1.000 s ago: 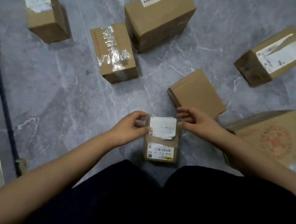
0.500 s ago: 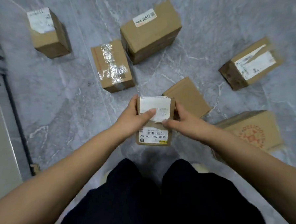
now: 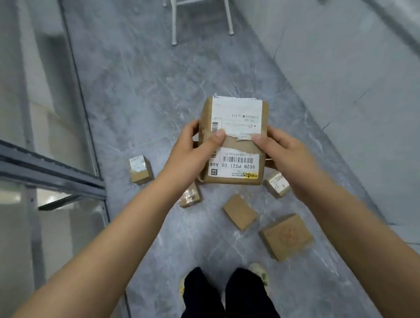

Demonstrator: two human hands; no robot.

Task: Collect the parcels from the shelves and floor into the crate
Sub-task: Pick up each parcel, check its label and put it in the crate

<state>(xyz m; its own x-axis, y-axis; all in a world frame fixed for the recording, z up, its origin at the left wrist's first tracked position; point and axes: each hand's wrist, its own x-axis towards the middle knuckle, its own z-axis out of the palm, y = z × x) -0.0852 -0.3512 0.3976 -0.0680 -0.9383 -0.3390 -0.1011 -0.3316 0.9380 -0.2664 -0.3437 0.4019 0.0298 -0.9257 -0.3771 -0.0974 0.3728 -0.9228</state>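
A brown parcel (image 3: 235,143) bearing two white labels is being held up in the air, well above the grey floor (image 3: 152,93). It is being clamped from both sides: the left hand (image 3: 187,157) is being curled round its left edge and the right hand (image 3: 286,152) round its right edge, with both thumbs being pressed on the labelled face. Below, more boxes are being seen lying apart on the floor: a labelled box (image 3: 140,169), a taped box (image 3: 190,196), a plain box (image 3: 239,212), a stamped box (image 3: 287,236) and a small box (image 3: 277,184) beside the right wrist.
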